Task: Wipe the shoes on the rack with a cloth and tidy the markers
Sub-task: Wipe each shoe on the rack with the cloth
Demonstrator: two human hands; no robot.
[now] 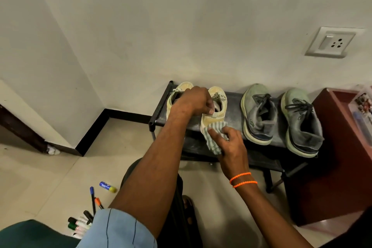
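A low black rack (pixel 159 110) stands against the wall with two pairs of shoes on its top shelf. My left hand (pixel 196 101) grips the collar of a cream shoe (pixel 218 96); its partner (pixel 177 91) sits just left, partly hidden by my wrist. My right hand (pixel 231 143) presses a striped green-and-white cloth (pixel 211 137) against that shoe's heel. Two grey-green running shoes (pixel 259 115) (pixel 302 123) rest to the right. Several markers (pixel 80 223) and pens (pixel 93 199) lie on the floor at lower left, beside a blue and yellow glue stick (pixel 107 186).
A dark red cabinet (pixel 330 167) stands right of the rack, with a clear plastic box (pixel 362 102) on top. A wall socket (pixel 332 43) sits above the shoes. My knee and dark trousers (pixel 177 207) are in front of the rack. A dark wooden door frame (pixel 22 127) is at left.
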